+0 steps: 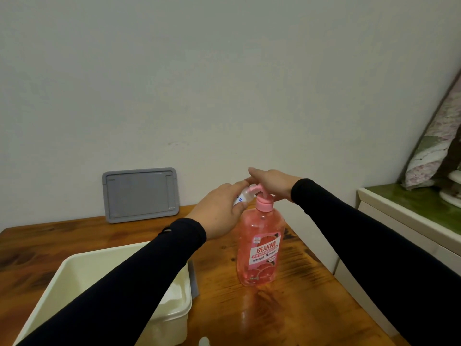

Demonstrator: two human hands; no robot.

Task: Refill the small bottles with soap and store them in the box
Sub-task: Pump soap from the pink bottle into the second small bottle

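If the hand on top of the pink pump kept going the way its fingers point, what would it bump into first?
The right hand points left, toward the left hand. It would likely meet those fingertips and the small bottle at the pump spout first; they look nearly touching.

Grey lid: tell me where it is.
In the head view, the grey lid stands at the table's back left, leaning on the wall, behind the cream box.
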